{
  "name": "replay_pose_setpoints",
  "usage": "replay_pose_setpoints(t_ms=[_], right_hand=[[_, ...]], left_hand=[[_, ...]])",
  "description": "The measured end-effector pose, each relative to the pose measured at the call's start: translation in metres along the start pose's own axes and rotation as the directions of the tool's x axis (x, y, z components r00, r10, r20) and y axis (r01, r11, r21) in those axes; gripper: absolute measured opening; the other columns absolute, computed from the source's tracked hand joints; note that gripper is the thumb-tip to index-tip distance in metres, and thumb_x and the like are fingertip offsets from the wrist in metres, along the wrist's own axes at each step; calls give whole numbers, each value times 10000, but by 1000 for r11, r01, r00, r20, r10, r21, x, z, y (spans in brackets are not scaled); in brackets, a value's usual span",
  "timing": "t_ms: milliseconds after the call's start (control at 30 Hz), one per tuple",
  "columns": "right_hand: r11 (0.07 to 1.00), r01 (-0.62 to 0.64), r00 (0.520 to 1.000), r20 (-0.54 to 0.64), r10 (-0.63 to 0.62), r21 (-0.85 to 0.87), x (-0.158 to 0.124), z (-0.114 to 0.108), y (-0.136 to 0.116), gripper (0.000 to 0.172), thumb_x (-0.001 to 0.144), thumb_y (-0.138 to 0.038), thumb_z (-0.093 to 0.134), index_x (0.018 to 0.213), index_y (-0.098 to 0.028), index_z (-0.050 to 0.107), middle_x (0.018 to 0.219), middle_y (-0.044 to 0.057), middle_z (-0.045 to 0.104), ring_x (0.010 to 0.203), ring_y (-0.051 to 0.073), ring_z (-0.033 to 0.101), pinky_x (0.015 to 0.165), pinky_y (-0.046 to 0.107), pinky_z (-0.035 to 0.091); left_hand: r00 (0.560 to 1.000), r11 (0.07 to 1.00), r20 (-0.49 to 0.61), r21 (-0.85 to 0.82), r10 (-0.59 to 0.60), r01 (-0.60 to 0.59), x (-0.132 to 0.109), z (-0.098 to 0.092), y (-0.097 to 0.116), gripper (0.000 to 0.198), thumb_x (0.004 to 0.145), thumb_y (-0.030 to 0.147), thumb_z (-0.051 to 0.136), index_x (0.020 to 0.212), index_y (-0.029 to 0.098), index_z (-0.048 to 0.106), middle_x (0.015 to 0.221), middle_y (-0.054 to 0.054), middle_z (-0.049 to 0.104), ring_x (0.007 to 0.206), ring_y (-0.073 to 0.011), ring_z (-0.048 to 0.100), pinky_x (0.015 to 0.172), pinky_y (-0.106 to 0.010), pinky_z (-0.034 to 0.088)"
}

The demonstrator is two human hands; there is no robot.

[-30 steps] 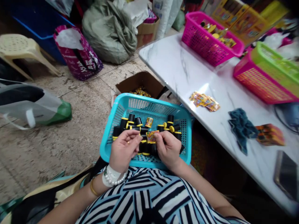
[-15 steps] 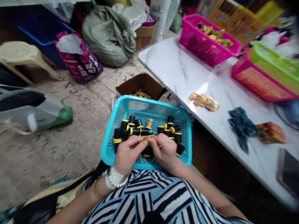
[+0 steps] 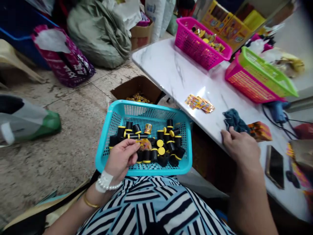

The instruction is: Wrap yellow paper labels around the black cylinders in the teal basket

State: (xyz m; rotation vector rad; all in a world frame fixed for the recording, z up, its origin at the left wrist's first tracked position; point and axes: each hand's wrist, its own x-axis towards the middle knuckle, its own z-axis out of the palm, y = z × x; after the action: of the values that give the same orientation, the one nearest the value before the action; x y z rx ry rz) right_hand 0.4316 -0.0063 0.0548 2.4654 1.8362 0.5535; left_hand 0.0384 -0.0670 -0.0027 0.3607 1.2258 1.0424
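My left hand [image 3: 123, 158] pinches a small orange-and-yellow printed wrapper [image 3: 144, 144] between thumb and fingertips. It hangs over a turquoise plastic basket [image 3: 100, 143] on my lap. Inside lie several small black cylinders with yellow caps [image 3: 170, 147], and another orange printed piece [image 3: 148, 128] rests among them. Over the white table at the right, my right hand [image 3: 241, 147] has its fingers closed at the near edge of a crumpled dark blue cloth [image 3: 234, 119]. Part of the cloth is hidden behind the hand.
On the marble-patterned table [image 3: 166, 65] lie flat orange packets [image 3: 200, 103], an orange stack [image 3: 260, 131] and a phone [image 3: 275, 166]. Pink basket [image 3: 202, 49] and green basket [image 3: 269, 75] stand farther back. A cardboard box [image 3: 122, 89] sits beyond the turquoise basket.
My right hand has left the left hand and moved right to the blue cloth on the table. The left hand keeps the wrapper, now turned flatter. The view has swung right.
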Motion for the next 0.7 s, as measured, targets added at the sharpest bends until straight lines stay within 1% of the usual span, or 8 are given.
replay_pose_setpoints(t_ms=[67,133,200,333,433,500,600,700], right_hand=[[993,41,987,-156,-23,107,-12,-4,-19,537,905,-511,518,1261,-140,670,834,158,679,765,294,617,668,399,459],[953,174,952,-289,-98,250,-29,-10,-56,526,918,-465,532,1316,-132,616,845,128,680,795,282,611,730,401,482],[828,416,904,-271,-332,375,-42,-13,-101,378,939,-400,536,1216,-184,675,882,105,691,829,251,599,780,380,489],[573,742,635,-89,-768,349,-44,-2,-175,280,929,-333,568,1129,-194,705,959,119,698,955,274,567,870,406,464],[416,870,415,62,-908,265,-33,9,-196,229,917,-185,543,1067,-181,716,1013,125,702,1186,325,511,1065,489,347],[345,908,322,133,-938,238,-27,12,-198,231,913,-121,511,985,-170,724,972,115,710,1216,318,514,1142,523,253],[329,917,296,170,-940,225,-23,14,-194,244,925,-113,475,992,-165,704,910,109,699,1123,291,574,1155,540,247],[373,894,342,158,-926,250,-23,18,-188,255,925,-102,451,1028,-166,676,876,102,676,1046,271,600,1143,533,296]], left_hand=[[998,999,46,-17,-48,49,1,-1,-1,333,668,378,803,778,162,574,422,47,526,323,-33,355,342,-121,148],[995,997,71,-25,-70,72,2,-2,-2,334,694,394,786,784,172,552,406,49,517,318,-35,347,338,-117,143],[994,996,79,-29,-81,84,3,-3,-3,331,705,395,782,814,168,567,415,46,525,325,-39,366,334,-115,153],[990,994,92,-16,-106,108,3,-4,-3,394,684,356,810,953,122,642,555,-6,636,362,-35,425,324,-118,182],[986,991,107,-17,-127,130,3,-5,-2,400,667,338,828,942,105,656,619,-38,679,365,-22,425,321,-116,196],[985,990,114,-36,-130,135,4,-6,-1,353,682,353,819,870,115,638,561,-26,655,350,-20,408,320,-112,193],[989,987,95,-105,-114,124,6,-9,0,323,706,369,801,798,152,580,505,3,614,353,-44,443,310,-113,187],[991,978,77,-167,-111,123,9,-10,1,307,701,333,804,799,157,573,551,5,626,377,-56,489,299,-118,184]])
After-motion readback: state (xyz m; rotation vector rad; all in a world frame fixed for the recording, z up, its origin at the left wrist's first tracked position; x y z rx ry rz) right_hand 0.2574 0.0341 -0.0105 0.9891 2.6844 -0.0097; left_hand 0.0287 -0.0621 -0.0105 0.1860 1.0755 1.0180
